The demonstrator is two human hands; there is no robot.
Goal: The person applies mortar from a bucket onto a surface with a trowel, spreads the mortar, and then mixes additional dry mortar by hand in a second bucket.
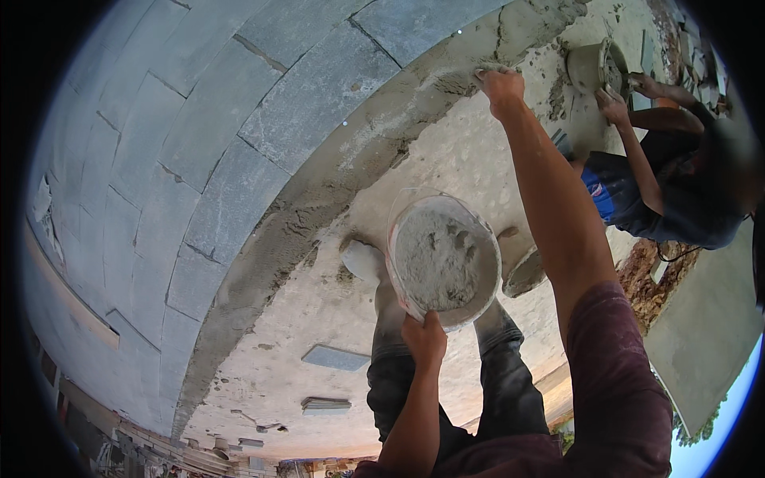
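My left hand [425,339] grips the near rim of a round white bucket [496,271], held in front of my legs. Inside it lies grey cement powder [443,256], lumpy and hollowed in places. My right arm reaches far forward. At its end my right hand [502,89] is closed, fingertips bunched just over a band of wet grey mortar [374,131]. Whatever those fingers hold is too small to make out. The mortar runs in a strip along the edge of grey rectangular slabs [307,99] laid in staggered rows.
At the far right a co-worker [677,183] in dark clothing has both hands at another bucket [586,67]. A loose slab [335,357] and a small stack of slabs [326,405] lie on the pale, mortar-spotted floor [279,350] to my left. Reddish rubble [661,275] borders the right side.
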